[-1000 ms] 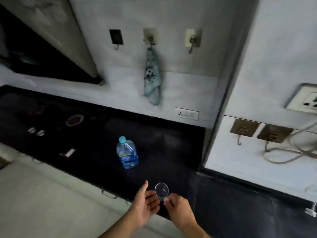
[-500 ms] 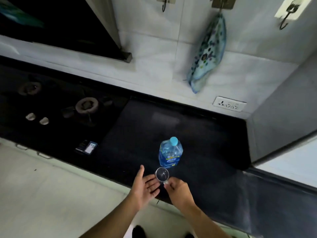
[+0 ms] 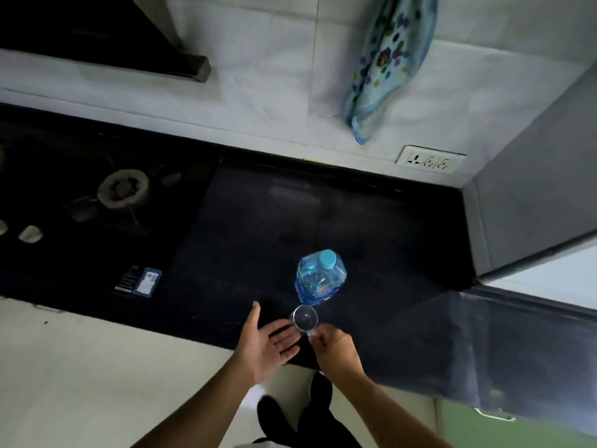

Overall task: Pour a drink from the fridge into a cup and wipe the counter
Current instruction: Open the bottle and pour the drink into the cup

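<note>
Right hand (image 3: pixel 336 347) in a pinch on the clear cup (image 3: pixel 305 317), left hand (image 3: pixel 265 344) palm-up, unclenched beside it

The right hand (image 3: pixel 336 350) and left hand (image 3: pixel 268 344) have brought the cup (image 3: pixel 305 317) just beside the bottle (image 3: pixel 319 279).

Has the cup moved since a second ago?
Yes. The cup has come closer to the standing bottle, now just in front of it.

Dim light; white tiled wall (image 3: pixel 258 76) with a socket (image 3: pixel 431 159); pale floor (image 3: pixel 80 367), possibly tiled.
</note>
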The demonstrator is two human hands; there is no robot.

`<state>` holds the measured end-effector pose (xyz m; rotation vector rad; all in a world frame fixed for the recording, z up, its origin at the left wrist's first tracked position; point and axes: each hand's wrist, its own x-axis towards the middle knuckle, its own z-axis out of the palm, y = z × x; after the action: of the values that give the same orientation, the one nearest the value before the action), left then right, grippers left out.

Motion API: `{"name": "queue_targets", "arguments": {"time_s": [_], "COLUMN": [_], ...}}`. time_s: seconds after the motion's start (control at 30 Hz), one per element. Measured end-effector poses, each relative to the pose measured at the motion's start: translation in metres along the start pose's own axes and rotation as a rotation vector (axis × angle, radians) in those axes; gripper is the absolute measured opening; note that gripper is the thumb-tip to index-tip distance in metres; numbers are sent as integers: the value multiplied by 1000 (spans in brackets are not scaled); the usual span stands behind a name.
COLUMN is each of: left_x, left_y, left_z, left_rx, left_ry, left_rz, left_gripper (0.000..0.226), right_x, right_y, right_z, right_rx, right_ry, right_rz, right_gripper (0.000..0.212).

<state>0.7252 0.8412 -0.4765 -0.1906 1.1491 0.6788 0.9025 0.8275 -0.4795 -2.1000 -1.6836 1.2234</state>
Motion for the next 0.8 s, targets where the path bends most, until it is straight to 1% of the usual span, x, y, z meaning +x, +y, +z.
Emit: {"name": "queue_targets", "arguments": {"time_s": [0.13,0.4,0.67,0.8], "left_x": [4,3,-5,-10], "left_y": [14,27,22,20], "left_z": [1,4,13,17], "left_rx": [109,219,183,151], "left_ry": [6,38,90,119], "left_rz": [-35,-102,-74,-33], "left_gripper": [87,73,64,63], "right_x": [4,5,4,5], "right_y": [5,1,2,0], "right_z": [1,2,5,1], "right_rx": [-4,-40,-85,-87], "right_ry": [32,1,-21,-33], "right_rz": [-16,-42,-91,-111], "right_gripper": [18,16,14,16]}}
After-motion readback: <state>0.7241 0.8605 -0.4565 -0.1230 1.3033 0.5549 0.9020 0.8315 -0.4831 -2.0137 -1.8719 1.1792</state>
